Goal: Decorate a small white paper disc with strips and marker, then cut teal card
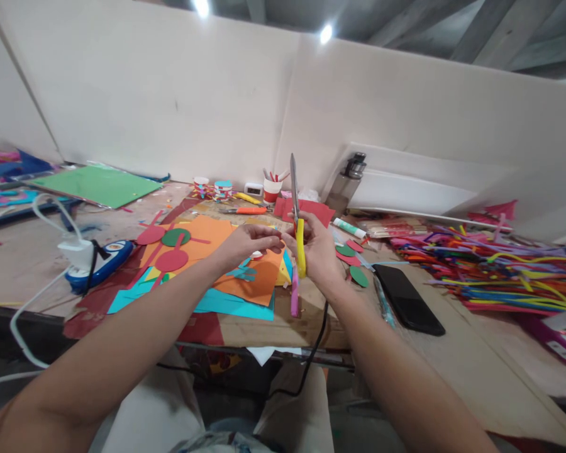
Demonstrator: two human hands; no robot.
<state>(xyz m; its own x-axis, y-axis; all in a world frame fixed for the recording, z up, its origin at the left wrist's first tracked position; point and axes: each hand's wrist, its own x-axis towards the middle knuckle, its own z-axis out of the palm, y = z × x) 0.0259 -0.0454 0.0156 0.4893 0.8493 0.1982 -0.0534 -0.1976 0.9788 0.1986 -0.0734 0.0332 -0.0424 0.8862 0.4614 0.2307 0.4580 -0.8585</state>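
Yellow-handled scissors (pixel 300 248) stand upright in my right hand (pixel 317 245), their metal blades pointing up. My left hand (pixel 252 242) is closed, its fingertips meeting close beside the right hand. Anything between those fingertips is too small to make out. Beneath the hands lie orange paper sheets (pixel 255 286) and light-blue paper (pixel 236 305). A pink strip (pixel 295 292) shows just below the scissors. Red paper (pixel 317 211) lies behind my right hand. Left of my left hand are a red paper disc (pixel 172 260) and a green disc (pixel 176 237) with red strips.
A black phone (pixel 408 299) and a pile of colourful pipe cleaners (pixel 495 267) lie to the right. A blue power strip (pixel 101 264) with a white charger sits left. Along the wall stand a paper cup (pixel 272 190), a glue tube (pixel 349 228) and a dark bottle (pixel 344 189).
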